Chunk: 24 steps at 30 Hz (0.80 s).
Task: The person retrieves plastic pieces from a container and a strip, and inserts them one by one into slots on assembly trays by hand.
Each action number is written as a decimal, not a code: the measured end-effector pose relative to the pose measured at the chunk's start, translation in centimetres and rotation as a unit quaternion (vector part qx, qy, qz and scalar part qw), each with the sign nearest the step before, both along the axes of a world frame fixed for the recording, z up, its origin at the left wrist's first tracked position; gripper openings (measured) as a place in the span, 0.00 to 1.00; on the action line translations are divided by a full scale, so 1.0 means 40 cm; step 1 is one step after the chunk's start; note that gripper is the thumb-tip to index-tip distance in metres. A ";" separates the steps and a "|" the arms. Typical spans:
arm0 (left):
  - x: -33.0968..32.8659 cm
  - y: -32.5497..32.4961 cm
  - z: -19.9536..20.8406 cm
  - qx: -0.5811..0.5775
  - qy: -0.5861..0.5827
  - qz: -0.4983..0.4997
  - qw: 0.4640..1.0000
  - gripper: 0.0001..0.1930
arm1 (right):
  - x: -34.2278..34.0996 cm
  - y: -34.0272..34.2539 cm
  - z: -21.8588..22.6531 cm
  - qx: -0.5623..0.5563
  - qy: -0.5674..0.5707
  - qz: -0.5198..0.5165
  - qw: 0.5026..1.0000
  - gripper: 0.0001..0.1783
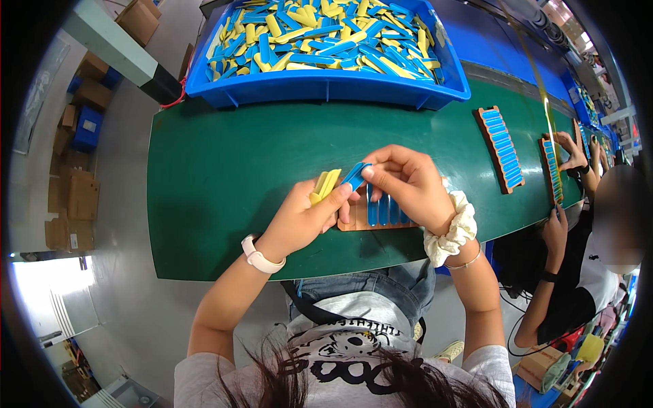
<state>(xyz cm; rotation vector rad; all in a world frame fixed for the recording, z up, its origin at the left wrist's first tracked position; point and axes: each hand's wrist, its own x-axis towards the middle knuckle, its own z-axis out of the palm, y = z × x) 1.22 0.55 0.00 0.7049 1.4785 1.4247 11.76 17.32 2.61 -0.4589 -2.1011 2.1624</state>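
In front of me, my left hand (305, 209) is closed around several yellow plastic strips (325, 185), which stick up between thumb and fingers. A few blue strips (356, 175) stand beside them, reaching across to my right hand (410, 187). The thumb and forefinger of my right hand pinch the upper end of a blue strip. Just under both hands lies a brown slotted tray (350, 226) with blue strips (383, 212) in a row in its slots. My right hand covers part of that tray.
A large blue bin (326, 92) heaped with yellow and blue strips stands at the far side of the green table (224, 177). To the right lies a filled tray (502, 149). Beyond it a co-worker's hands (568, 153) touch another tray (552, 173). A grey post (115, 44) rises at far left.
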 end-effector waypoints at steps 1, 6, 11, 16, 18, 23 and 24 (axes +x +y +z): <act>-0.003 0.004 0.002 -0.001 -0.001 0.000 1.000 0.18 | -0.003 0.009 -0.006 -0.001 -0.001 0.000 1.000 0.10; -0.018 0.005 0.008 0.004 -0.098 0.128 0.987 0.16 | -0.008 0.078 0.004 0.068 -0.038 0.030 0.996 0.09; -0.026 -0.005 0.013 -0.012 -0.070 0.105 0.992 0.16 | -0.031 0.075 -0.060 0.469 0.107 0.108 0.870 0.08; -0.021 0.005 0.007 -0.019 -0.050 0.079 0.995 0.16 | -0.036 0.049 -0.045 0.335 -0.018 0.075 0.939 0.17; -0.019 0.002 0.011 -0.029 -0.057 0.076 0.995 0.16 | -0.038 0.057 -0.044 0.396 -0.032 0.106 0.911 0.23; -0.015 0.003 0.013 -0.042 -0.061 0.051 0.996 0.16 | -0.026 0.035 0.021 0.168 0.051 0.106 0.979 0.22; -0.014 0.004 0.007 -0.037 -0.051 0.034 0.997 0.16 | -0.032 0.030 0.021 0.183 0.051 0.088 0.978 0.19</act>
